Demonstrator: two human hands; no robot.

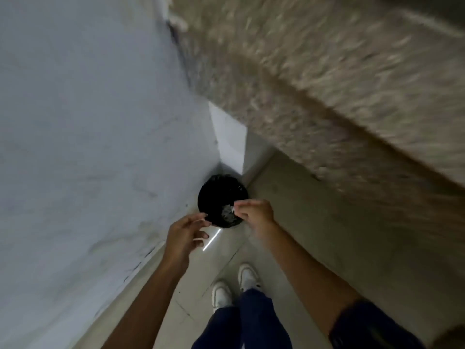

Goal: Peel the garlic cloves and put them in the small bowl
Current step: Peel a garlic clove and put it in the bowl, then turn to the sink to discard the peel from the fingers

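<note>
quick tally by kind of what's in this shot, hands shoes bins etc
hands: 2, left hand and right hand
white shoes: 2, and
black-lined bin: 1
pale scrap at the right fingertips: 1, too blurred to identify
total: 6

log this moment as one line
scene: standing over round black lined bin on floor | right hand: pinching pale scrap over bin | left hand: open, empty, beside bin | bowl: not in view

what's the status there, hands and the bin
Both hands over black-lined bin on the floor in the corner. Right hand pinching pale scrap, probably garlic peel. Left hand open, empty. No bowl in view.
</note>
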